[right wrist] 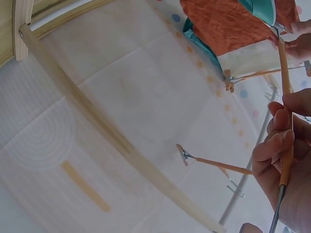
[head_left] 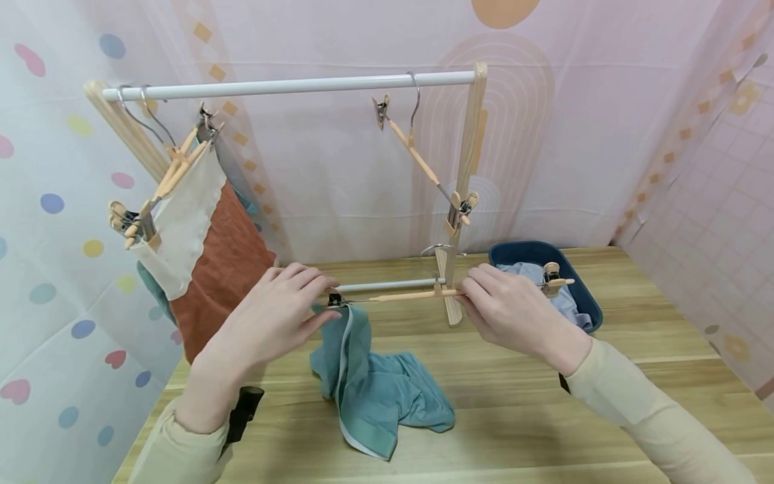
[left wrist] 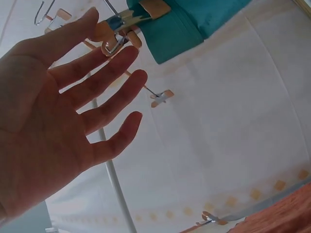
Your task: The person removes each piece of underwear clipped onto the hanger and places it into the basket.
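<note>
My left hand [head_left: 272, 312] pinches a clip [head_left: 334, 300] at the left end of a clip hanger [head_left: 405, 296], thumb on one side and fingers on the other. Caught in that clip is a teal garment [head_left: 363, 376], hanging down with its lower part lying on the table. In the left wrist view the clip's jaws bite the cloth's edge, and the other fingers spread loosely. My right hand [head_left: 510, 309] grips the hanger's bar right of its hook, fingers curled round it in the right wrist view. The hanger's right clip [head_left: 551, 275] bears no cloth.
Behind the hands stands a rack with a white rail [head_left: 290, 87] and wooden posts. At its left hang hangers with a rust-and-cream garment [head_left: 224, 235]; an unloaded clip hanger [head_left: 417, 158] hangs right. A dark blue basket [head_left: 589, 302] with pale blue cloth stands on the wooden table [head_left: 641, 302].
</note>
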Demonstrator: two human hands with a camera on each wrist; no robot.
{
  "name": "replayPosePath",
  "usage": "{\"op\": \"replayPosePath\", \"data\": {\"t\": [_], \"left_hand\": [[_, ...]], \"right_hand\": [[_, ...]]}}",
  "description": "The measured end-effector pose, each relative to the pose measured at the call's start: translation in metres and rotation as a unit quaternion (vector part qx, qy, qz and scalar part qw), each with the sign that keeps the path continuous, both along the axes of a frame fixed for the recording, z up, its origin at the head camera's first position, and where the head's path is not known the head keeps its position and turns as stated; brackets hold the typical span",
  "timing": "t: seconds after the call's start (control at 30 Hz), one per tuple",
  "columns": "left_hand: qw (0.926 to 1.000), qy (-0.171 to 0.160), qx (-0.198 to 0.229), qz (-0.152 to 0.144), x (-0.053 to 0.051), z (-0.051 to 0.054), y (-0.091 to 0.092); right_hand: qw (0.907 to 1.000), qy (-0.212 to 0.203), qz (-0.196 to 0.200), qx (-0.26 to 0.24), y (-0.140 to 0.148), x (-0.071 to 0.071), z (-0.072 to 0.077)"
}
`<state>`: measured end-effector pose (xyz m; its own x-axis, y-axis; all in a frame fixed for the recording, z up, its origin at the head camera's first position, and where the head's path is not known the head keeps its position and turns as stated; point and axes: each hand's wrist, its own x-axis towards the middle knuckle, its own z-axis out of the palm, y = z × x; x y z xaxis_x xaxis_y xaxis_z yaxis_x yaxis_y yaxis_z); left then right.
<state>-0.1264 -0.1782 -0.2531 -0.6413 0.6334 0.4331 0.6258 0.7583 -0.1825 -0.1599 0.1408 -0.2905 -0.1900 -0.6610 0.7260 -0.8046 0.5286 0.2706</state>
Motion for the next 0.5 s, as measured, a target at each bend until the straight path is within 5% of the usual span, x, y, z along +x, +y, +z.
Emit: {"op": "replayPosePath", "data": {"t": [0.3,0.5], "left_hand": [[0.9994,0.008,0.023,-0.026,-0.0029,-0.0036,-0.0017],[0.9914,0.109,0.022,-0.069,-0.0084,-0.0098,0.0001]], "right_hand": [[0.9999,-0.010,-0.003,0.000,0.0026,-0.0004,0.0006],[0.9998,-0.019,0.005,-0.003,0.0043,0.0006,0.0038]]}}
